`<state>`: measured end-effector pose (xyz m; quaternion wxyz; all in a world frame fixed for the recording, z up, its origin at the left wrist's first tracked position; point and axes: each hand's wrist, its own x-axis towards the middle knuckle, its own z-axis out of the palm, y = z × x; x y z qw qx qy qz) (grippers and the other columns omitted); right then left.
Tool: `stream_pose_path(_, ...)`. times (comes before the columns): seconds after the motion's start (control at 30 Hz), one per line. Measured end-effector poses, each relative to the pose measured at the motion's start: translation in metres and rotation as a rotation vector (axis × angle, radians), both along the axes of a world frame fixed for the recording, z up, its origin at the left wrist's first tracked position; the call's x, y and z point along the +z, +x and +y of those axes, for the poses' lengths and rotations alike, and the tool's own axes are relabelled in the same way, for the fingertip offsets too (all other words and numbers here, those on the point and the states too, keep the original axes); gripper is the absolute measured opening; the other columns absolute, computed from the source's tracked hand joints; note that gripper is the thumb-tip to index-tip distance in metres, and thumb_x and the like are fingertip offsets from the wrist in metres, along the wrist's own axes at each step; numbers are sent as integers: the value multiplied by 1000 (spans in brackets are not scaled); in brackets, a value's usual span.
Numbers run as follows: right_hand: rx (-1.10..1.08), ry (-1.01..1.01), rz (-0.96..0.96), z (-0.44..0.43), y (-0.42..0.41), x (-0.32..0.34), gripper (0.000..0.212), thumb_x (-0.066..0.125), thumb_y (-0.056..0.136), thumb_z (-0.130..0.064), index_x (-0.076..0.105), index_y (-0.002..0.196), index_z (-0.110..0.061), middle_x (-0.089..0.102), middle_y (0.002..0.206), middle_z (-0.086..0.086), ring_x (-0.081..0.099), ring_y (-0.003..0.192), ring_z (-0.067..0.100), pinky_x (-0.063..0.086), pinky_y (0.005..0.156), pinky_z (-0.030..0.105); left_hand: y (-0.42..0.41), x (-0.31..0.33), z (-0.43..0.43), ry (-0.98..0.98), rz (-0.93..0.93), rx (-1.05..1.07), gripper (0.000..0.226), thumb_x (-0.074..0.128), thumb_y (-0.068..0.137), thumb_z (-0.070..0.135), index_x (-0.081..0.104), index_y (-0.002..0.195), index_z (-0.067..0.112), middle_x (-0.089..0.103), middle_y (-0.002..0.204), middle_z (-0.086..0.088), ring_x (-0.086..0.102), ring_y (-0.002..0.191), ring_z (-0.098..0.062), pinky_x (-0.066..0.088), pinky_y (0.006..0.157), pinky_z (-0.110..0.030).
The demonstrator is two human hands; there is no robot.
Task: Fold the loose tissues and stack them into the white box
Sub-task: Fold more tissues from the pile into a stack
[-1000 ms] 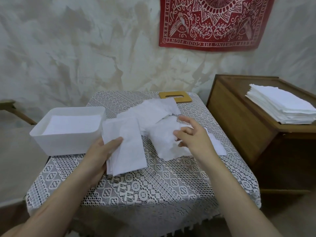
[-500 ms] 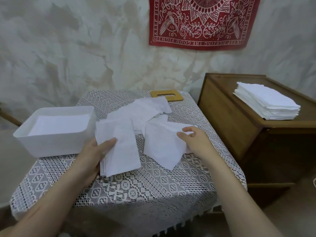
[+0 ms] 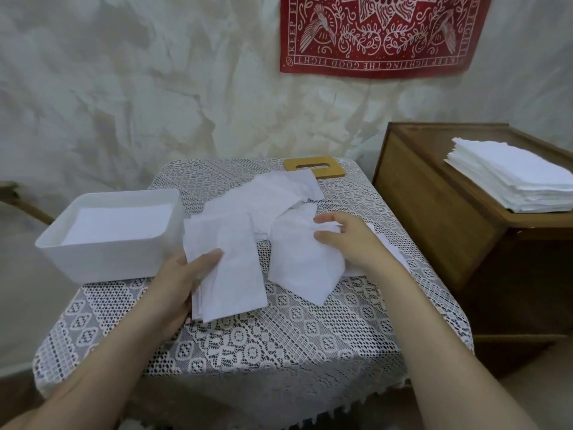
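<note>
1. Loose tissues (image 3: 263, 200) lie in a heap toward 12 o'clock. The white box (image 3: 108, 243) sits at 9 o'clock, with tissues inside.
2. The left hand (image 3: 183, 280) pinches the folded tissues (image 3: 229, 268), thumb on top.
3. The right hand (image 3: 347, 243) pinches one crumpled tissue (image 3: 304, 268) at 3 o'clock.
4. A hard tug could rip the tissue or drag the heap.

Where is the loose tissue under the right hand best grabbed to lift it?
Its upper right edge, coming from the right, where the right hand curls its fingers onto the loose tissue: that edge is rumpled and lifted, while the near pointed corner lies flat on the lace cloth. The left hand holds the folded tissues.
</note>
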<state>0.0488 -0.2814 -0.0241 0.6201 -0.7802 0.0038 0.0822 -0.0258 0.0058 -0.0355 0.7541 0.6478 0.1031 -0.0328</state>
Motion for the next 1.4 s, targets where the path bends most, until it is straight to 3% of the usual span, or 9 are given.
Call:
stream_pose_path(0.13, -23, 20, -66, 4, -6, 0, 22, 73, 91, -20, 76, 105, -37, 70, 119, 2, 69, 111, 24, 55, 100, 54, 1, 0, 0, -3, 5, 8, 34, 69, 88, 27, 66, 119, 12, 80, 107, -5, 76, 97, -28, 57, 83, -45)
stream_pose_path(0.33, -112, 295, -193, 5, -19, -2, 26, 68, 95, -9, 76, 108, -30, 73, 105, 14, 69, 97, 26, 52, 93, 46, 0, 2, -3, -10, 18, 17, 24, 66, 95, 21, 67, 115, 8, 81, 102, -6, 78, 87, -24, 57, 78, -43)
stream_pose_path(0.5, 39, 20, -116, -2, -31, -8, 32, 69, 93, -9, 70, 114, -32, 69, 119, 10, 68, 110, 32, 58, 91, 57, -2, 4, -4, -14, 14, 18, 21, 64, 97, 19, 67, 113, 6, 80, 104, -7, 78, 87, -23, 56, 80, -43)
stream_pose_path(0.7, -52, -41, -199, 2, -27, -1, 18, 65, 99, -26, 72, 116, -26, 66, 114, -15, 60, 108, 2, 55, 91, 36, -2, 3, -1, -12, 10, 8, 29, 67, 93, 23, 67, 116, 6, 79, 108, -9, 77, 94, -28, 57, 82, -44)
stream_pose_path(0.87, -30, -18, -113, -2, -12, 0, 25, 64, 98, -12, 72, 111, -32, 71, 108, 17, 66, 111, 34, 55, 93, 46, -3, 3, 0, -9, 1, -3, 29, 67, 91, 23, 67, 115, 7, 80, 105, -8, 78, 90, -26, 56, 82, -45)
stream_pose_path(1.0, 89, -32, 29, -1, -10, -3, 31, 63, 97, -6, 71, 116, -29, 63, 107, 16, 66, 114, 33, 64, 75, 39, -2, 2, 0, -7, -2, -11, 26, 66, 94, 22, 68, 115, 8, 80, 106, -7, 78, 92, -26, 56, 84, -45)
stream_pose_path(1.2, -35, -130, -79, -2, -13, -8, 12, 72, 91, -21, 77, 92, -32, 74, 99, 5, 70, 98, 21, 64, 76, 49, 0, 3, -1, -1, -17, 6, 21, 65, 97, 20, 67, 115, 10, 81, 101, -4, 78, 88, -22, 56, 80, -42)
stream_pose_path(1.3, -76, -189, -161, -2, -15, -7, 9, 73, 88, -27, 76, 85, -35, 76, 85, -6, 70, 89, 18, 60, 79, 45, -1, 3, -1, 46, -35, 1, 23, 65, 98, 22, 66, 118, 12, 80, 104, -5, 78, 91, -24, 58, 81, -45)
stream_pose_path(1.4, -80, -116, -139, -4, -19, -5, 5, 74, 91, -27, 74, 86, -26, 72, 77, -7, 64, 71, 15, 51, 63, 29, -1, 1, 1, 65, -35, 8, 24, 66, 97, 23, 65, 119, 13, 80, 101, -6, 78, 90, -28, 60, 79, -48)
